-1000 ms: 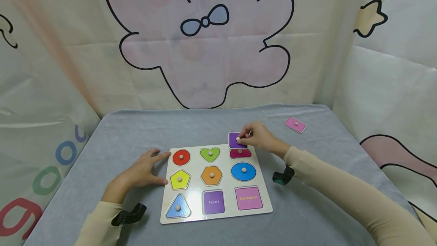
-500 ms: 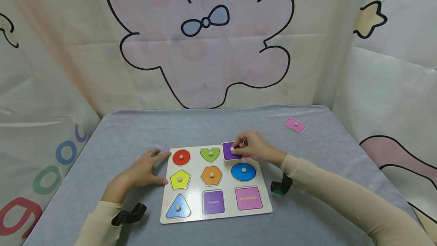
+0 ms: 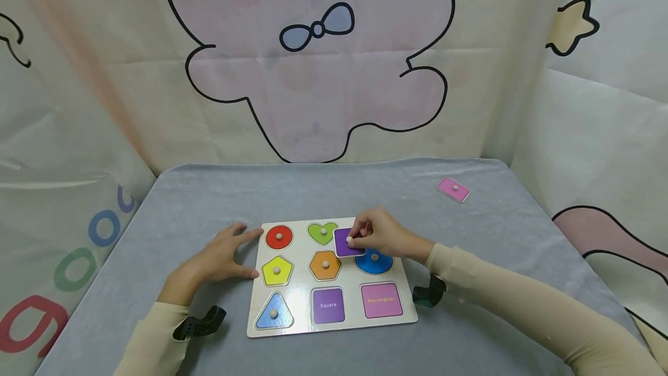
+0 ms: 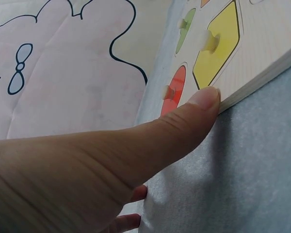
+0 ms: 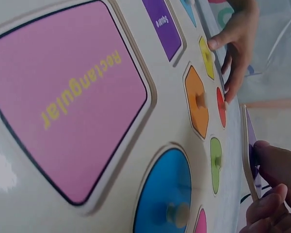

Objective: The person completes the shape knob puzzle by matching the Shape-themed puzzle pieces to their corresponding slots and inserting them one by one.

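My right hand (image 3: 383, 233) pinches the knob of a purple square puzzle piece (image 3: 341, 246), held over the wooden shape puzzle board (image 3: 300, 306). The right wrist view shows this piece (image 5: 248, 155) edge-on, raised above the board. In the head view it overlaps the space between the green heart (image 3: 317, 234), the orange hexagon (image 3: 323, 271) and the blue oval (image 3: 383, 264). A purple recess marked "Square" (image 3: 329, 313) and a pink one marked "Rectangular" (image 3: 382, 308) lie uncovered in the front row. My left hand (image 3: 216, 254) touches the board's left edge with thumb (image 4: 203, 100) and forefinger.
A pink rectangle piece (image 3: 453, 190) with a knob lies at the back right of the grey cloth-covered table (image 3: 250, 190). A red circle (image 3: 279, 242), yellow pentagon (image 3: 278, 277) and blue triangle (image 3: 273, 322) sit in the board's left column. Printed curtains stand behind and beside the table.
My right hand has brought the purple square piece from behind the board's back right corner leftward and nearer to me, over the board. My left hand has stayed at the left edge.
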### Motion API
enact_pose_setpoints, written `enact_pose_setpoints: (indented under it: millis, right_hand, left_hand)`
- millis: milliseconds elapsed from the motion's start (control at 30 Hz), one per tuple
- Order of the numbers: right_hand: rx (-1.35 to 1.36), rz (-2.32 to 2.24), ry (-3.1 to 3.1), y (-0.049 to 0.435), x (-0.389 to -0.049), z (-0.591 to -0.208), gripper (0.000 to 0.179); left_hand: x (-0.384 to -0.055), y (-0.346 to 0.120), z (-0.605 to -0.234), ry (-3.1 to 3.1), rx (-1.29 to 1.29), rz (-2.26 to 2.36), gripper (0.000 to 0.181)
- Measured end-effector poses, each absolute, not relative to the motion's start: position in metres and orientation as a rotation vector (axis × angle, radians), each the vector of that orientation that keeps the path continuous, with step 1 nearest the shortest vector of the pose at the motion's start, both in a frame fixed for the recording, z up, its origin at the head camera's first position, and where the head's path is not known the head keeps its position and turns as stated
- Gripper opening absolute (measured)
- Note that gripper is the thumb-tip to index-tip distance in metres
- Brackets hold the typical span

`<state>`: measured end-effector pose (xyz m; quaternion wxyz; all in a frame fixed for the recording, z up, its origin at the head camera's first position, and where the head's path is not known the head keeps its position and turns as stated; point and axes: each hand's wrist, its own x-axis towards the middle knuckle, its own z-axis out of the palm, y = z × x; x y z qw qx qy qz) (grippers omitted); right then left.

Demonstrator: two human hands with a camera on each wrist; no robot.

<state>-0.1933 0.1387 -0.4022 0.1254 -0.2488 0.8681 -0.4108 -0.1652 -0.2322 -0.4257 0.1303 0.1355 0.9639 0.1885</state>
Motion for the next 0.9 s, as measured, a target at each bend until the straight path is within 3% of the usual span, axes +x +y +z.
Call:
enact_pose_setpoints:
  millis: [900]
  right_hand:
    - [-0.714, -1.3, 2.43, 0.108, -0.146, -0.419, 0.008]
  left_hand:
    - [-0.166, -0.234, -0.423, 2.794, 0.406, 0.56, 0.096]
